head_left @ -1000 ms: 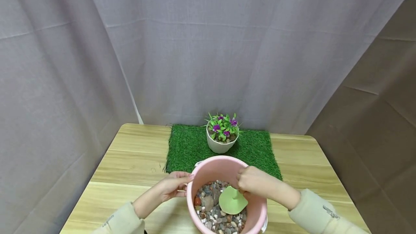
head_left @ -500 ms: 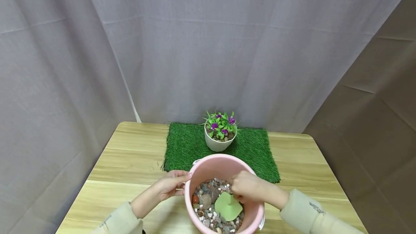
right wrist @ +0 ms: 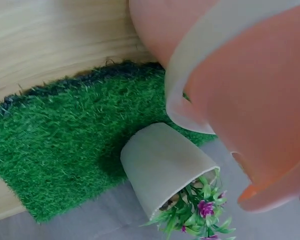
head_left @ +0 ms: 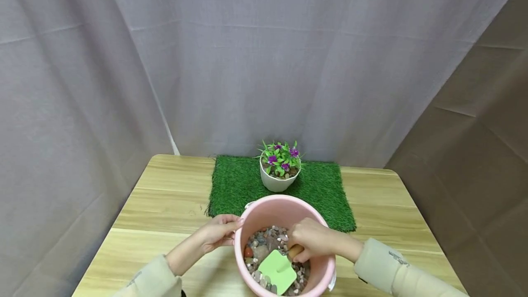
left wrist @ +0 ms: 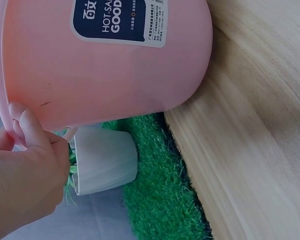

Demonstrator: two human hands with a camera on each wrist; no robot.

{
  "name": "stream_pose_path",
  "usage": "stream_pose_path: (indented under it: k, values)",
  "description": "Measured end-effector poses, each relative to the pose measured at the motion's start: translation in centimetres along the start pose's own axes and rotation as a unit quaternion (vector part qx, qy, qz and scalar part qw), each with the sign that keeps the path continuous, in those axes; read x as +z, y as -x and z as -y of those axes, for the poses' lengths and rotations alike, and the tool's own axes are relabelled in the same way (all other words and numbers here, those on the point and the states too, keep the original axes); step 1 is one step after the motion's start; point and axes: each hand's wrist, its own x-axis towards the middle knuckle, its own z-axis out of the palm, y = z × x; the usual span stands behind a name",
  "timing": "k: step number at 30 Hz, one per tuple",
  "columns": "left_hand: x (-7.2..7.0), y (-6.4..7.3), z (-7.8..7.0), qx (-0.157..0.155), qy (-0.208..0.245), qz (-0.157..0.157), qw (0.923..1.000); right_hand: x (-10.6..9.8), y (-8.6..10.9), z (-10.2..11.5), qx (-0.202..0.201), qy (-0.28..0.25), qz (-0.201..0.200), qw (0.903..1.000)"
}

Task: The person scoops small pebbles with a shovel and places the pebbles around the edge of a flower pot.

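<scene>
A pink bucket stands at the table's near edge with mixed pebbles inside. My left hand holds its left rim, and the left wrist view shows the thumb and fingers pinching the rim. Inside the bucket my right hand grips the brownish handle of a small green hand shovel. The shovel's blade lies among the pebbles, tilted toward the near left. In the right wrist view the bucket wall and white bail handle show, while the hand is hidden.
Behind the bucket, a white flowerpot with purple flowers sits on a green artificial grass mat. The wooden table extends to both sides. Grey curtains hang close behind it.
My right hand has moved left and slightly lower inside the bucket. The green shovel has shifted toward the near left among the pebbles. My left hand keeps its hold on the rim.
</scene>
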Motion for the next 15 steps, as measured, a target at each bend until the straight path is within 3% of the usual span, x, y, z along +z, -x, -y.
stream_pose_path:
  k: [5,12,15]
  values:
    - [0.2,-0.1,0.0,0.000,-0.002,-0.002,1.0000,0.2,0.1,-0.3,0.000,-0.005,-0.002,1.0000]
    - [0.3,0.0,-0.1,-0.004,-0.001,-0.010,0.9999,-0.6,0.6,-1.2,0.008,-0.097,0.018,0.9951]
    - [0.3,-0.1,0.0,-0.006,0.001,-0.015,0.9999,-1.1,0.7,-1.6,0.020,-0.113,0.012,0.9933]
